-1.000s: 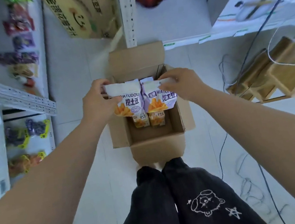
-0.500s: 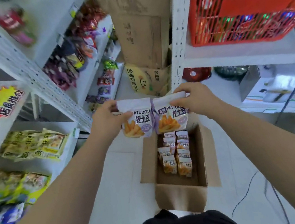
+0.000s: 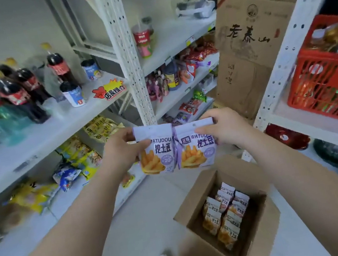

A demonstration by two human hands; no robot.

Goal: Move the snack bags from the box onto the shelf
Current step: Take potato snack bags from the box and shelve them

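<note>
Soft, even indoor light, pretty bright — shadows are faint, the darkest spot being inside the box (image 3: 210, 253) near right. Strong fisheye bend, so the shelf post (image 3: 126, 56) leans and curves. The bottles (image 3: 22, 92) on the far left are smeared with blur, same with the red basket (image 3: 325, 82) at the right edge. The snack bags (image 3: 159, 154) in the middle are sharpest — print readable.

lilac-and-white snack bags (image 3: 176, 149) printed with golden fries, brown cardboard box (image 3: 261, 235), red basket (image 3: 325, 86), white shelf (image 3: 32, 149)
</note>
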